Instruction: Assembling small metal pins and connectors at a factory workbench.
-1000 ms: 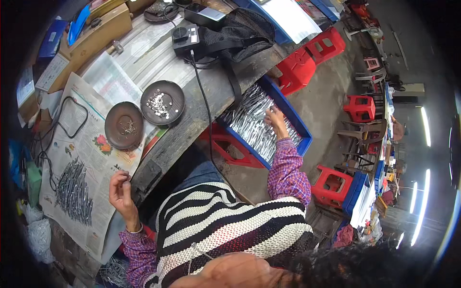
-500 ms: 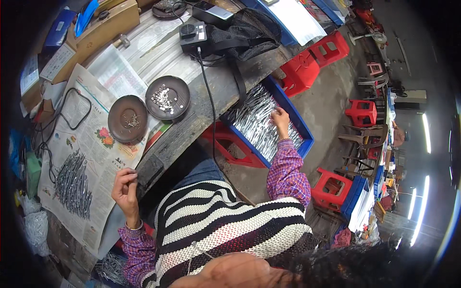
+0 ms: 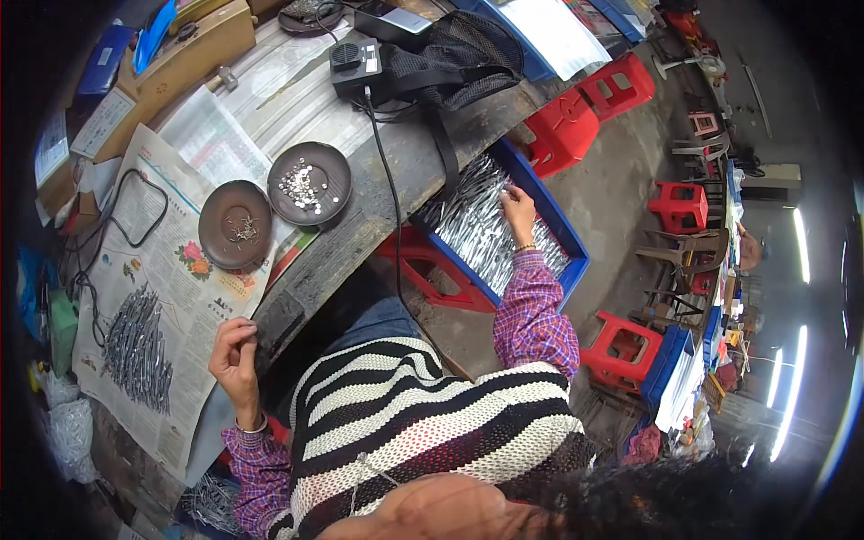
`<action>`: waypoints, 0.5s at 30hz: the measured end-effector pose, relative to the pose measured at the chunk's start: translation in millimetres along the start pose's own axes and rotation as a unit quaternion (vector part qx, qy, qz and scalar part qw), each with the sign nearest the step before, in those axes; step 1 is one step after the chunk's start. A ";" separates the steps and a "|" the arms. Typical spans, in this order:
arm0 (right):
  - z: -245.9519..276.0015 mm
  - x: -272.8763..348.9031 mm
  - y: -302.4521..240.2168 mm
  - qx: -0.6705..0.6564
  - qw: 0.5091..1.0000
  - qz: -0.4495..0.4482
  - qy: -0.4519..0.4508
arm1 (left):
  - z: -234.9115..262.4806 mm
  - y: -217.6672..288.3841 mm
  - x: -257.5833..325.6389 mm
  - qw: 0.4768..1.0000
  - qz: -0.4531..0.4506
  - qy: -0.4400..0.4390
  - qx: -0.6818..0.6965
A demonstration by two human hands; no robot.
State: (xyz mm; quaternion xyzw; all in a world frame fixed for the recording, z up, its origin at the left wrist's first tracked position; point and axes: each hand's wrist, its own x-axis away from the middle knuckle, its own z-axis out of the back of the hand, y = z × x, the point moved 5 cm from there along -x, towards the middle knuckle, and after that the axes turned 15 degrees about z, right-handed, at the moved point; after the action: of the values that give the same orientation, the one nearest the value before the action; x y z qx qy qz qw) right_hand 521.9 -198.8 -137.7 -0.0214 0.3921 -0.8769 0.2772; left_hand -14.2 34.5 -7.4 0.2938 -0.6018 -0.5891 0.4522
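Observation:
My right hand (image 3: 519, 205) reaches down into a blue bin (image 3: 565, 236) filled with thin silvery metal pieces (image 3: 481, 229); its fingers rest on the heap, and whether they grip a piece I cannot tell. My left hand (image 3: 236, 353) hovers at the table's near edge over a spread newspaper (image 3: 162, 270), fingertips pinched together, possibly on a small part too tiny to make out. A pile of grey metal pieces (image 3: 135, 349) lies on the newspaper left of that hand. Two dark round dishes stand further up: one (image 3: 236, 225) with a few bits, one (image 3: 310, 184) with small silvery parts.
A black box device (image 3: 357, 67) with a cable and a black mesh bag (image 3: 459, 49) sit at the table's far side. Cardboard boxes (image 3: 180, 63) lie at the back left. Red plastic stools (image 3: 576, 121) stand on the floor around the bin.
My left hand has drawn back from the newspaper toward the table's near edge. My right hand stays in the blue bin, shifting slightly among the pieces.

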 end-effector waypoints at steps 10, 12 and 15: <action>-7.5 10.8 -3.1 0.088 0.995 -0.026 -0.036 | -1.4 0.7 -1.6 1.000 -0.002 0.005 -0.017; -12.3 13.3 2.0 0.145 0.989 0.020 -0.017 | -2.0 1.1 -2.2 1.000 -0.015 -0.002 -0.025; -16.6 12.6 -5.4 0.154 0.988 0.013 -0.014 | -1.9 0.5 -1.6 0.999 -0.018 0.005 -0.038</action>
State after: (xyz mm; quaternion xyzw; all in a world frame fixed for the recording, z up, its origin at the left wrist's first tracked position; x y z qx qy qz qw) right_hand 504.5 -191.0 -147.6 0.0148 0.2486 -0.9228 0.2939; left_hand -11.7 35.1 -7.4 0.2904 -0.5713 -0.6180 0.4554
